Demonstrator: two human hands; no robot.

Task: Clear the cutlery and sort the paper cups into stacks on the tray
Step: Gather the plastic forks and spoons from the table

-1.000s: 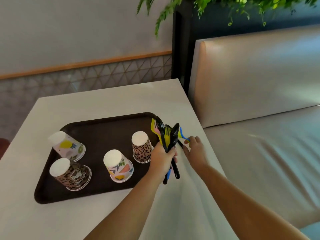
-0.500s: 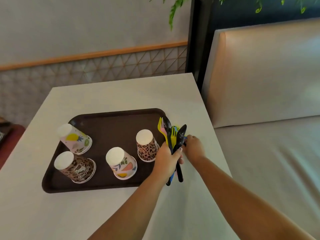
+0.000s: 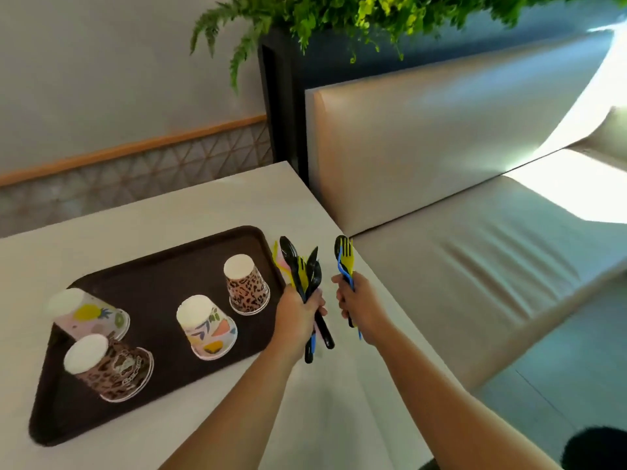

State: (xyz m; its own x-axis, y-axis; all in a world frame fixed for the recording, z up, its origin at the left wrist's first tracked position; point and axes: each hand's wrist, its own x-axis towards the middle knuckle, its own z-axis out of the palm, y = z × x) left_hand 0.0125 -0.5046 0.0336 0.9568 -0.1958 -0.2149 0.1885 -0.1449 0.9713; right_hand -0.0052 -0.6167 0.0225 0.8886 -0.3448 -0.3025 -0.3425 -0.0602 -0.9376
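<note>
A dark brown tray [image 3: 159,276] lies on the white table and carries several upside-down paper cups: a leopard cup [image 3: 247,284], a leaf-patterned cup [image 3: 207,329], a pineapple cup [image 3: 90,315] and a second leopard cup [image 3: 108,366]. My left hand [image 3: 298,313] grips a bundle of plastic cutlery [image 3: 303,269], black, yellow and pink, just right of the tray. My right hand [image 3: 361,305] grips a smaller bunch of cutlery [image 3: 344,257], with a yellow fork, a blue piece and a black piece. Both bunches point upward above the table.
The white table [image 3: 190,212] ends at its right edge beside a beige padded bench [image 3: 475,259]. A dark planter with green ferns [image 3: 339,15] stands behind the bench. A wall with a wooden rail [image 3: 129,147] runs along the far side.
My right hand has lifted a few pieces of cutlery off the table and moved apart from the left hand's bundle. The head view has swung and tilted.
</note>
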